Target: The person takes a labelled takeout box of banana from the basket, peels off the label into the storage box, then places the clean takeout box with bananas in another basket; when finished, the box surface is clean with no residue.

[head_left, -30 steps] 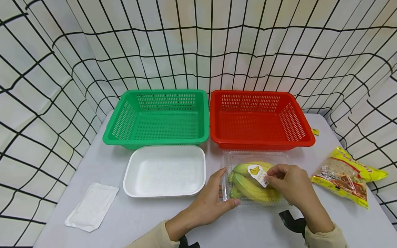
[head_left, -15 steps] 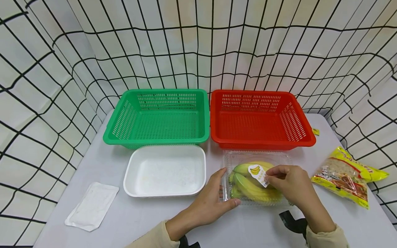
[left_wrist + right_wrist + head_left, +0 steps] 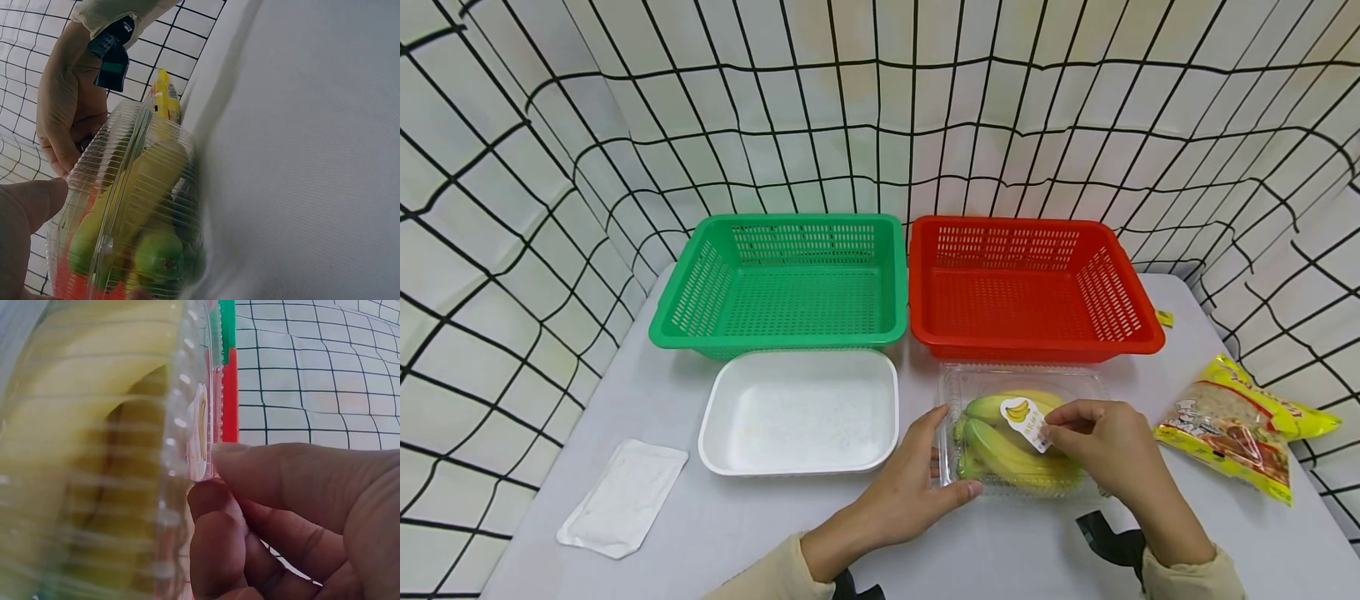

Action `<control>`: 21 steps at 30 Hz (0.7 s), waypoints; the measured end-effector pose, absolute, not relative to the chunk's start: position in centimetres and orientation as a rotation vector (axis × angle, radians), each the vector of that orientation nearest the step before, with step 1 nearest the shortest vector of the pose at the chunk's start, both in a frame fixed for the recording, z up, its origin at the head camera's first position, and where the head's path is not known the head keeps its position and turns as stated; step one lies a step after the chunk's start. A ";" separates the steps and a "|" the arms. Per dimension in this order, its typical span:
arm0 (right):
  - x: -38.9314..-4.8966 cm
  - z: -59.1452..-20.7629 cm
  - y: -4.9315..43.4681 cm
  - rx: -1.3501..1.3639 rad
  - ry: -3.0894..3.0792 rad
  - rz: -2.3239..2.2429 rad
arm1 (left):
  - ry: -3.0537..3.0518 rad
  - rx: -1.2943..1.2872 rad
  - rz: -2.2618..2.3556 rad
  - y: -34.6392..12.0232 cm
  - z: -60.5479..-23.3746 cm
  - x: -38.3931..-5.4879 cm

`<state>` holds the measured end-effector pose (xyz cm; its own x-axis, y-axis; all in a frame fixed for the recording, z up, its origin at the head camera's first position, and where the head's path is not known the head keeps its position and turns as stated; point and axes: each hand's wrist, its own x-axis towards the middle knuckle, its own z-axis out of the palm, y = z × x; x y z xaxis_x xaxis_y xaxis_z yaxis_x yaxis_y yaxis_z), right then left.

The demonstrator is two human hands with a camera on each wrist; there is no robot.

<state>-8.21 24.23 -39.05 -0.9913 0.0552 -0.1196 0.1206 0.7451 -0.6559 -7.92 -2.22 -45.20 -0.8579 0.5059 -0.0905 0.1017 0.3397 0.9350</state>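
Several yellow-green bananas (image 3: 1011, 454) lie in a closed clear plastic clamshell box (image 3: 951, 385). On its lid is a white sticker (image 3: 1022, 421) printed with a picture of bananas. My right hand (image 3: 1101, 450) pinches the sticker's right edge between thumb and index finger, seen close up at the sticker (image 3: 199, 434) in the right wrist view. Holding the box at its left side, my left hand (image 3: 910, 479) has its thumb at the front left corner and its fingers along the side, partly hidden. Its thumb (image 3: 40, 200) shows against the box in the left wrist view.
Behind the box stands a red basket (image 3: 1037, 348), with a green basket (image 3: 778, 342) beside it. A white tray (image 3: 797, 417) lies left of the box, and a flat white packet (image 3: 622, 500) farther left. A yellow noodle bag (image 3: 1236, 425) lies at right. Black netting surrounds the table.
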 end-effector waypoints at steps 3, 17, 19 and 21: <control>-8.2 -39.1 24.2 0.147 2.852 -1.093 | 2.239 0.536 1.530 -2.2 -45.2 -7.9; -8.2 -39.2 24.5 0.210 2.814 -1.085 | 2.229 0.537 1.544 -2.2 -45.2 -7.9; -8.2 -39.2 24.5 0.220 2.810 -1.083 | 2.232 0.537 1.543 -2.2 -45.2 -7.9; -8.2 -39.2 24.5 0.228 2.805 -1.076 | 2.234 0.537 1.542 -2.2 -45.2 -7.9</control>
